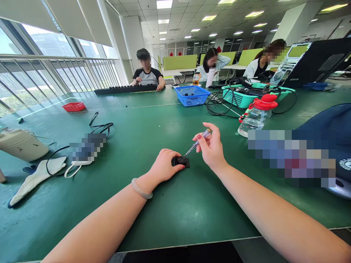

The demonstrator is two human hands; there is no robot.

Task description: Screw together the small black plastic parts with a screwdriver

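Observation:
My left hand [166, 164] rests on the green table and grips a small black block-like part [187, 162] between thumb and fingers. The part lies flat, with a round, dark piece on its top whose details are too small to make out. My right hand [211, 146] is closed around a slim screwdriver [196, 143] with a clear handle. The screwdriver slants down to the left, and its tip meets the top of the black part. A pale bangle [141, 189] circles my left wrist.
A blue basket [192, 95] with small black pieces stands ahead, beside a teal basket [238, 98] of cables. To the right is a red-lidded bottle [255, 117]. A white glove [38, 179], a beige cup [23, 144] and a red tray [74, 106] lie left. People sit across the table [137, 128].

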